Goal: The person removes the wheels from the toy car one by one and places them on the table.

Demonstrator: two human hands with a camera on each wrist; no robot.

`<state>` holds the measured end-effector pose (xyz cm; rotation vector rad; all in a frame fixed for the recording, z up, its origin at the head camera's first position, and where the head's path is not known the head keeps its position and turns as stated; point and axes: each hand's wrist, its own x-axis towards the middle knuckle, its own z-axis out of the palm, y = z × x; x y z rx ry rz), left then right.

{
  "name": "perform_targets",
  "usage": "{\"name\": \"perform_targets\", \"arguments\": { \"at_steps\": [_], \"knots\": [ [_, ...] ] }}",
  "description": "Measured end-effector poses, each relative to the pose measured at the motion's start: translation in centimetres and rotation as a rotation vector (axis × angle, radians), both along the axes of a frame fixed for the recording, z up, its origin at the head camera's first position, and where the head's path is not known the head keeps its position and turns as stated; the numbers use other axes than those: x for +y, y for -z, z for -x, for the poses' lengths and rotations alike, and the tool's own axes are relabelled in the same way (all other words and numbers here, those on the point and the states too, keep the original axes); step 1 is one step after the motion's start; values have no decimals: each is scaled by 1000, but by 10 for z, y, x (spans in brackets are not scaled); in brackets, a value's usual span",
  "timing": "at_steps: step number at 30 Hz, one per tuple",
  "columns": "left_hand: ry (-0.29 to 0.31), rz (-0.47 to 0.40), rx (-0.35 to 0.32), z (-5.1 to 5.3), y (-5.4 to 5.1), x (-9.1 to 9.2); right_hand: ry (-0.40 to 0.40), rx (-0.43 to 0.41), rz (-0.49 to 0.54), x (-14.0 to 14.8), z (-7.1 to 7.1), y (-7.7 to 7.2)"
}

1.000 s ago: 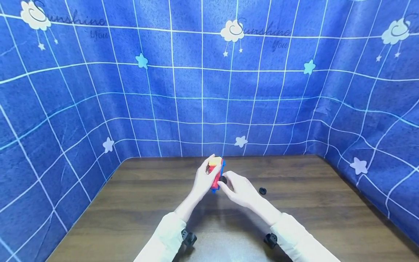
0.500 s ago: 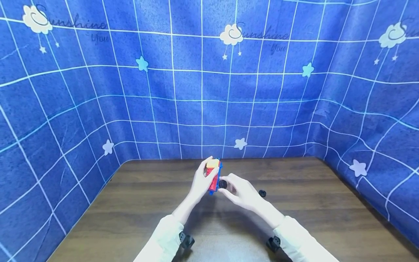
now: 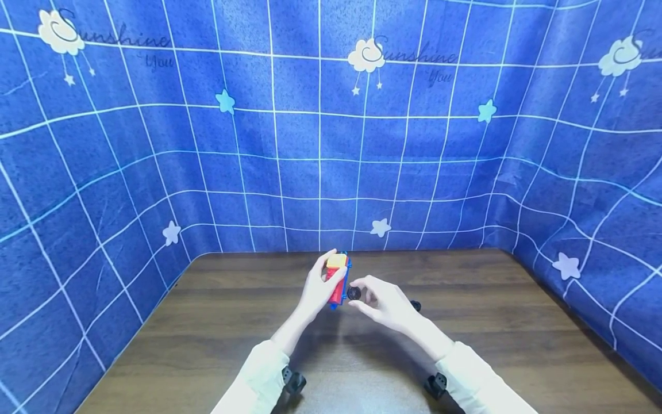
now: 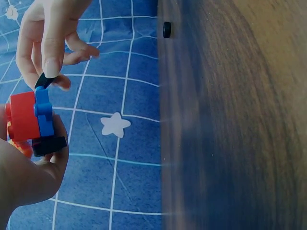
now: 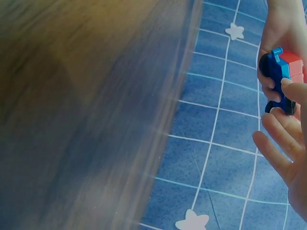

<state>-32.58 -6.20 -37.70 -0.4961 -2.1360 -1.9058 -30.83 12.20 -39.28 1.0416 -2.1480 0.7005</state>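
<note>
A toy of red, yellow and blue blocks (image 3: 335, 292) is gripped by the left hand (image 3: 314, 290), fingers on its far side and thumb across its top. Beside its right edge, the right hand (image 3: 385, 302) holds a black wheel (image 3: 354, 293) between thumb and index finger. In the left wrist view, the wheel (image 4: 44, 81) meets the blue part (image 4: 44, 112) at the right hand's fingertip. A dark piece (image 4: 49, 145) sits at the toy's lower side there. The right wrist view shows a black wheel (image 5: 265, 65) on the blue base (image 5: 277, 72).
Another black wheel (image 3: 416, 305) lies on the brown wooden table (image 3: 233, 316), just beyond the right forearm. Behind the table hangs a blue checked cloth (image 3: 289, 172) with stars and clouds. A small black device is strapped at each wrist.
The toy has shifted slightly left and nearer with the left hand. The right hand's wheel has come away a little from the toy's side and shows more of its face.
</note>
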Motion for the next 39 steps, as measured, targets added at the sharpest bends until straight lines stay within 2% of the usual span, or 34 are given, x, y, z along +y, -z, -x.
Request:
{"name": "perform_targets", "arguments": {
  "at_steps": [7, 10, 17, 22, 25, 32, 34, 39],
  "knots": [
    [44, -6, 64, 7, 10, -4, -42, 50, -8, 6, 5, 3],
    [56, -10, 76, 7, 12, -6, -42, 44, -11, 9, 6, 4],
    [90, -14, -4, 5, 9, -7, -21, -1, -17, 14, 4, 3],
    [80, -23, -17, 4, 8, -7, -17, -4, -12, 18, 6, 4],
    [80, -18, 11, 5, 9, -7, -5, -23, -16, 22, 7, 6],
    [104, 10, 62, -17, -12, -8, -2, -18, -11, 30, 10, 7],
    [107, 8, 64, -17, -13, -9, 6, -22, -18, 33, 11, 6],
    [119, -13, 9, -13, -11, -9, 26, -25, -31, 41, 13, 6]
  ]
}}
